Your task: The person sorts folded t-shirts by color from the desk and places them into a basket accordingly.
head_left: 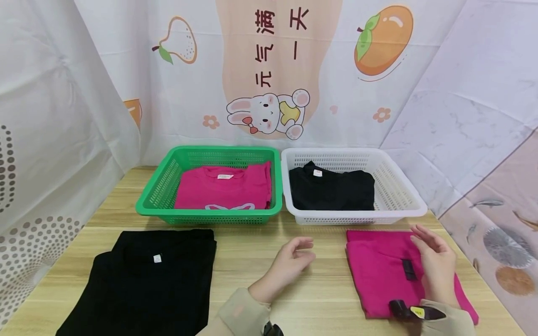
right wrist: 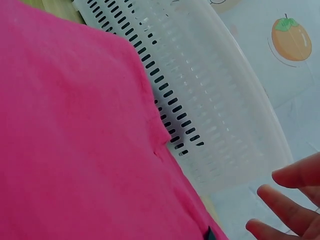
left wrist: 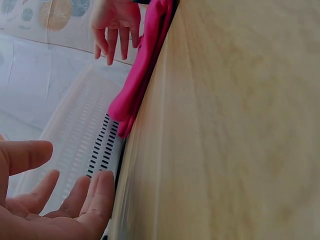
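My right hand (head_left: 437,266) hovers over the right side of a folded pink shirt (head_left: 378,275) on the table, its fingers loosely bent with nothing between them. The right wrist view shows these fingers (right wrist: 290,210) apart from the cloth. Over the wood between the two piles is my left hand (head_left: 287,263), relaxed and holding nothing; its fingers (left wrist: 95,200) are spread in the left wrist view. At the left lies a folded black shirt (head_left: 155,284) with a small white label at the neck. Neither hand touches it.
Behind, a green basket (head_left: 210,217) holds a folded pink shirt (head_left: 222,189), and a white basket (head_left: 357,217) beside it holds a folded black shirt (head_left: 332,189). Both stand on the wooden table (head_left: 319,298). Printed curtains (head_left: 328,116) hang at the back and sides.
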Action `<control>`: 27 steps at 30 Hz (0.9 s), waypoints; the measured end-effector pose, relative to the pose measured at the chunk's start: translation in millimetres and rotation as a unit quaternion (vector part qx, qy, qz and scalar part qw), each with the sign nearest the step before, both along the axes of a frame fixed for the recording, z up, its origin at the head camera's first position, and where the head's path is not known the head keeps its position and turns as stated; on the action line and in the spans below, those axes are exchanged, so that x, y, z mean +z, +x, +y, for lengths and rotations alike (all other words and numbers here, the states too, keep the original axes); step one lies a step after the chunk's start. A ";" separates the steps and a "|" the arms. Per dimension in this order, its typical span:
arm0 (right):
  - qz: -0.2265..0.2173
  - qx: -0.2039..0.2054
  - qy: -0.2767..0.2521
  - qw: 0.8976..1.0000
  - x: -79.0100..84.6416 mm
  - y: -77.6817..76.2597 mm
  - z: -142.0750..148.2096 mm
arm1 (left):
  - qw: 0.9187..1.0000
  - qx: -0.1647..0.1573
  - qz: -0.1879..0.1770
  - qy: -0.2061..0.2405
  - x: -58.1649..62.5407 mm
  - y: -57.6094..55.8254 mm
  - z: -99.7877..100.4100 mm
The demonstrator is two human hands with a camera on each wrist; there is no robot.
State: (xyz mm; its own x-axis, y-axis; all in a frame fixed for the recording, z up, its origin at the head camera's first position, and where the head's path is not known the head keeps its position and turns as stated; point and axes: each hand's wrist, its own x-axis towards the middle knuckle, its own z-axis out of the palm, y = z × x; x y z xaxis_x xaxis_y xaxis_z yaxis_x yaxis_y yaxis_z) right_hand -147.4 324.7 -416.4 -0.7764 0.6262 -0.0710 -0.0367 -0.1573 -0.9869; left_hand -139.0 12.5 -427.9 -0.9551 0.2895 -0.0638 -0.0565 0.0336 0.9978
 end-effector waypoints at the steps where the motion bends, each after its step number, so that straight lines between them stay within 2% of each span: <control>1: -0.005 0.000 0.004 1.000 -0.7 0.5 1.1 | 1.000 0.000 -0.004 0.004 0.1 -0.4 1.9; 8: -0.040 -0.008 0.013 0.999 -2.1 4.1 8.3 | 1.000 -0.003 -0.020 0.017 0.1 -0.9 13.9; 11: -0.035 -0.023 0.020 0.999 -2.3 6.0 10.1 | 1.000 -0.008 -0.025 0.014 -0.3 -1.0 17.6; 16: -0.034 -0.045 0.038 0.998 -2.8 9.2 15.6 | 0.997 -0.034 -0.057 0.032 -0.9 0.6 23.6; 20: -0.103 -0.035 0.069 0.992 -5.6 11.2 22.4 | 0.994 -0.061 -0.081 0.048 -3.5 3.6 26.6; 21: -0.131 -0.022 0.089 0.987 -6.6 11.3 24.1 | 0.993 -0.066 -0.085 0.050 -4.2 4.4 26.9; 23: -0.188 0.007 0.148 0.971 -8.4 9.9 26.8 | 0.992 -0.073 -0.092 0.056 -5.4 5.7 27.3; 25: -0.228 0.046 0.209 0.950 -9.8 8.1 29.1 | 0.991 -0.076 -0.095 0.060 -5.9 6.5 27.6; 27: -0.250 0.096 0.262 0.927 -10.2 6.8 31.0 | 0.990 -0.077 -0.100 0.065 -5.2 7.7 28.0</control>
State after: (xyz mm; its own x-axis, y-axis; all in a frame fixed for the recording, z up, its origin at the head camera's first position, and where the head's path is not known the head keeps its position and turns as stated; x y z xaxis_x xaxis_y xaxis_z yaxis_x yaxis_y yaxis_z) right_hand -140.7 355.7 -426.5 -0.8294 0.5302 -0.1762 0.4244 0.3927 -0.8159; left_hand -131.2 40.5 -433.2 -0.8707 0.4496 -0.1994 -0.2573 -0.0709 0.9637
